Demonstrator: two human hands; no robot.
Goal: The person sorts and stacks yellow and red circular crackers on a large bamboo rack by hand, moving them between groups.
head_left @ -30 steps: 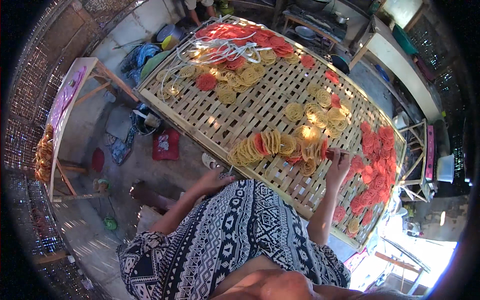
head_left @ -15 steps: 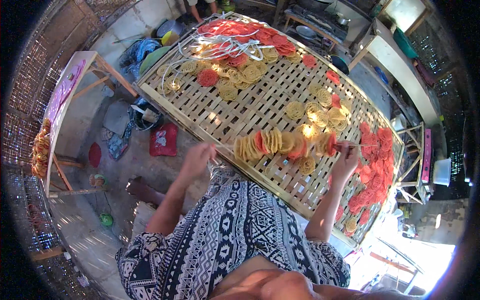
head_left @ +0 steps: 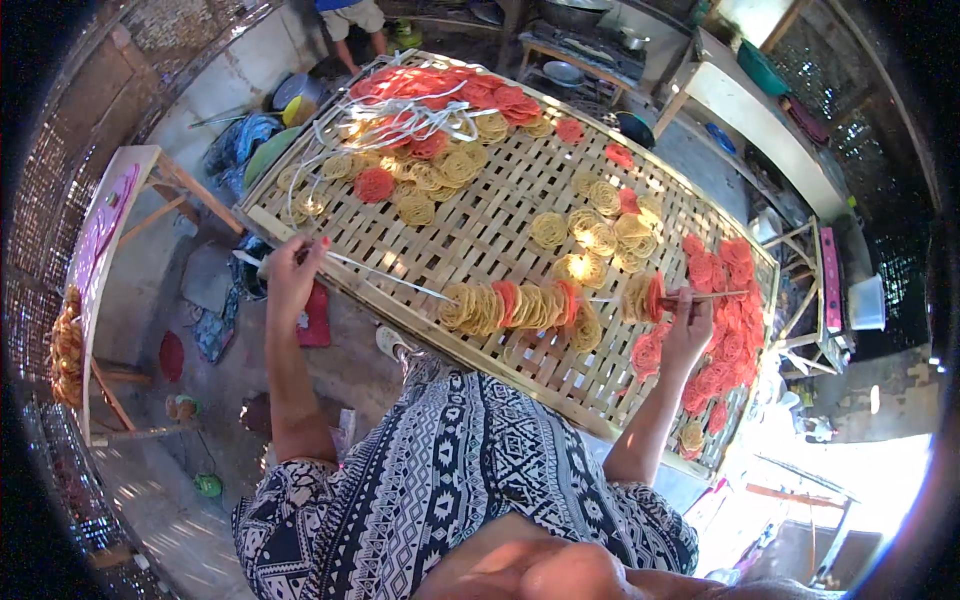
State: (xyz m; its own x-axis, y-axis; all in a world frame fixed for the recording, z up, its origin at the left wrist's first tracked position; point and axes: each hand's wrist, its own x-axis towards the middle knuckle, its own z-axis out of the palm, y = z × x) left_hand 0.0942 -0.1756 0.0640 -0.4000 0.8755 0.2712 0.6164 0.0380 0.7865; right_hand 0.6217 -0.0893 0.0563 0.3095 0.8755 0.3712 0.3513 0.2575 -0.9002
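Observation:
Stretched across the woven bamboo rack (head_left: pixel 385 245) is a white strip (head_left: pixel 390 275) threaded through a row of round, lacy yellow and red crackers (head_left: pixel 520 306). My left hand (head_left: pixel 292 272) pinches the strip's left end beyond the rack's near-left edge. At the other end, my right hand (head_left: pixel 690 328) is closed around a thin stick (head_left: pixel 725 294), beside a small yellow-and-red bunch of crackers (head_left: pixel 640 298). A gap in the row bares the strip between the two groups. Loose red crackers (head_left: pixel 722 310) lie right of my right hand, and loose yellow ones (head_left: pixel 600 233) lie beyond the row.
A pile of red crackers (head_left: pixel 440 88) with tangled white strips (head_left: pixel 425 122) covers the rack's far left. Another person (head_left: pixel 352 22) stands past the far corner. A wooden table (head_left: pixel 125 215) is at left, with a bunch of strung crackers (head_left: pixel 68 350) hanging beside it.
My left hand has moved left and away from me, drawing the strip out long and straight. The row has parted wider near my right hand, which keeps its grip. The view has shifted slightly.

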